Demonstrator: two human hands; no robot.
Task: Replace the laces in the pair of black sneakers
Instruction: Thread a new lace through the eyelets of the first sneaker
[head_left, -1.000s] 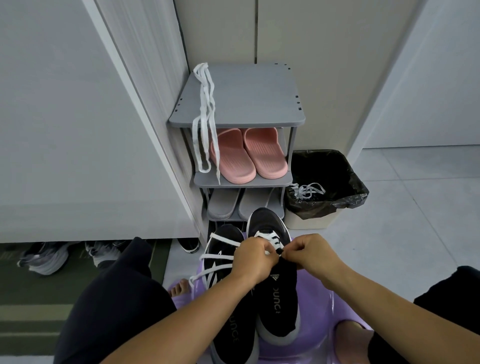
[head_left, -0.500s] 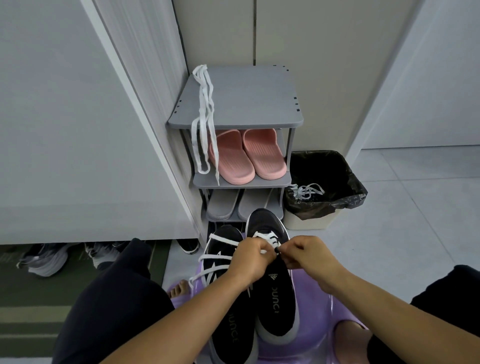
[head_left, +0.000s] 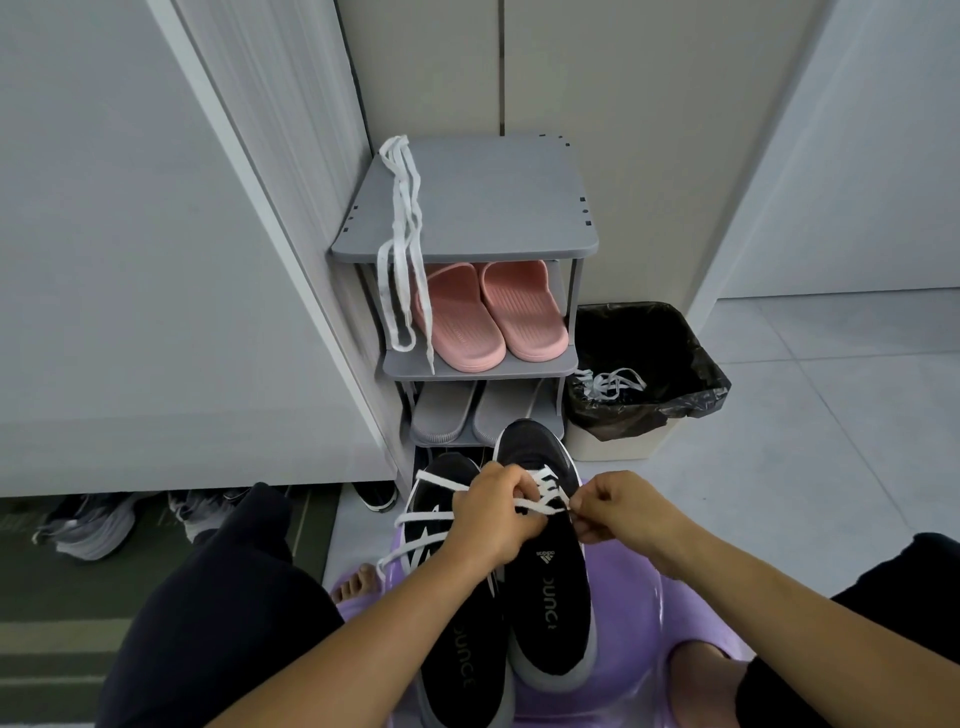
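With the sneakers on the stool, left hand and right hand fingers each pinch the lace: best pull both ends evenly, flat and untwisted.

The 2 sneakers are matt black knit cloth, their laces flat white weave. The purple stool is glossy plastic; the bin liner shiny, crinkled.
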